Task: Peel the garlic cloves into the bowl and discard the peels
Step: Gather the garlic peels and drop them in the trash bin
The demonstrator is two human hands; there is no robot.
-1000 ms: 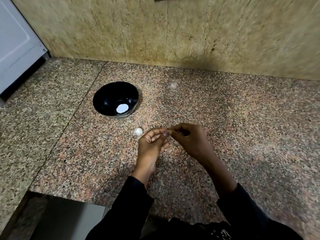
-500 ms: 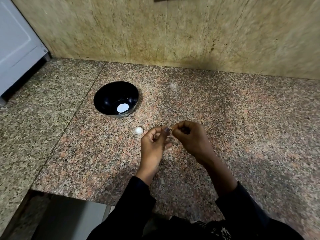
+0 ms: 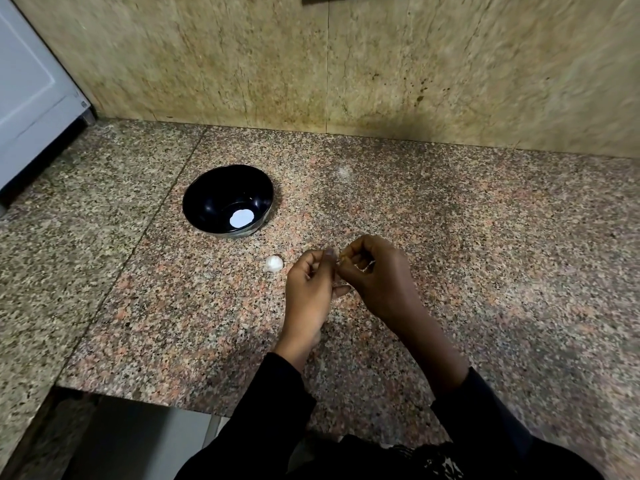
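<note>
black bowl (image 3: 207, 206), speckled pink-grey granite counter (image 3: 485, 237)

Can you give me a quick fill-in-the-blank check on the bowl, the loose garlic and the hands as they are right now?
1. The bowl on the countertop is ____ in colour.
2. The loose white garlic piece lies on the countertop, ____ the bowl.
3. The left hand and right hand meet at their ____, pinching something small between them.
4. The garlic piece lies to the ____ of the left hand.

Missing words: black; outside; fingertips; left
</note>
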